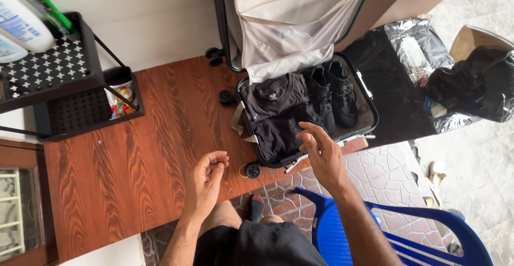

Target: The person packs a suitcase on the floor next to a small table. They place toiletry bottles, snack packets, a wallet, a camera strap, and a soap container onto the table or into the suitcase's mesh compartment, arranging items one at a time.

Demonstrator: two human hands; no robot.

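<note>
An open suitcase (300, 100) lies on the wooden table (134, 153), its long axis running away from the person, lid propped up at the far end and wheels toward the near edge. Inside, folded dark clothes (278, 116) fill the left part and a pair of black shoes (334, 95) sits to the right, toes toward the person. The right hand (321, 151) hovers over the case's near edge, fingers apart, holding nothing. The left hand (206, 180) hangs over bare wood, fingers loosely curled, empty. A black metal rack (59, 78) stands at the left. A blue plastic chair (385, 228) stands on a stone-patterned floor (385, 169).
</note>
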